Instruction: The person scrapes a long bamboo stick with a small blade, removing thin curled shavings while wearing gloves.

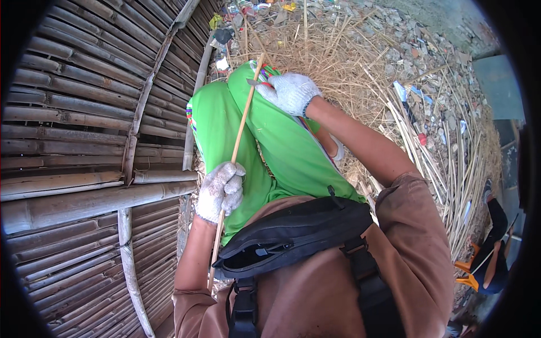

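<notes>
A long, thin bamboo strip slants across my lap, over my green trousers. My left hand, in a whitish work glove, is closed round its lower part, near my left thigh. Over my right knee, my gloved right hand grips a small knife with a red handle. The short blade lies against the strip close to its upper end. Much of the handle is hidden inside the glove.
A bamboo slat wall rises close on my left. Shavings and rubble cover the ground ahead. Several long bamboo strips lie to my right. Another person is at the far right, by an orange chair. A black bag crosses my waist.
</notes>
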`<state>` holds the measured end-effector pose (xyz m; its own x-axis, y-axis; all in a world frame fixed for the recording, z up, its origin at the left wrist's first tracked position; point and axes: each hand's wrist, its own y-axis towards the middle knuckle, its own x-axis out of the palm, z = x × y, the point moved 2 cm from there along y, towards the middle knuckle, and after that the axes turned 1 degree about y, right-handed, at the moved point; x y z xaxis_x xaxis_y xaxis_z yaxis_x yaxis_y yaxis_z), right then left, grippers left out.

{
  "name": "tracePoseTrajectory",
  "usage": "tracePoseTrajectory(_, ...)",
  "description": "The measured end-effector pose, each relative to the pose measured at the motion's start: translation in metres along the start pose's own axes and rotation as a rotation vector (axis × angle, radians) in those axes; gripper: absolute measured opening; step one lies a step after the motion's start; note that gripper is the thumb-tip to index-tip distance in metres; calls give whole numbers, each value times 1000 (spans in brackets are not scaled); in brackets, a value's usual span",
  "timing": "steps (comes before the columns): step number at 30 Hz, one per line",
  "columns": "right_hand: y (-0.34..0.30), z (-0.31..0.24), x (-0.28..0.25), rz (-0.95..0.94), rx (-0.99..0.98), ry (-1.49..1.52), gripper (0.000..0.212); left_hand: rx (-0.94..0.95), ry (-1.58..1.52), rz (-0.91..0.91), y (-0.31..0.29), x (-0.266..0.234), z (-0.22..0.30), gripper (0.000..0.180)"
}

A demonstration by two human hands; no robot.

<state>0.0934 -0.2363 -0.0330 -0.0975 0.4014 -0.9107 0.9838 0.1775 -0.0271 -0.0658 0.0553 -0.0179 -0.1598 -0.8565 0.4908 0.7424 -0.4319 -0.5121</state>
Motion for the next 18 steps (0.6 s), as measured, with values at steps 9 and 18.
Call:
tracePoseTrajectory(9,-2,-7,-2,-36,-31,-27,83,-2,141,152,-44,3,-10,30)
tracePoseTrajectory(18,0,-4,-3,4,-27,-19,72,29,348,149,-88,-21,-26,28)
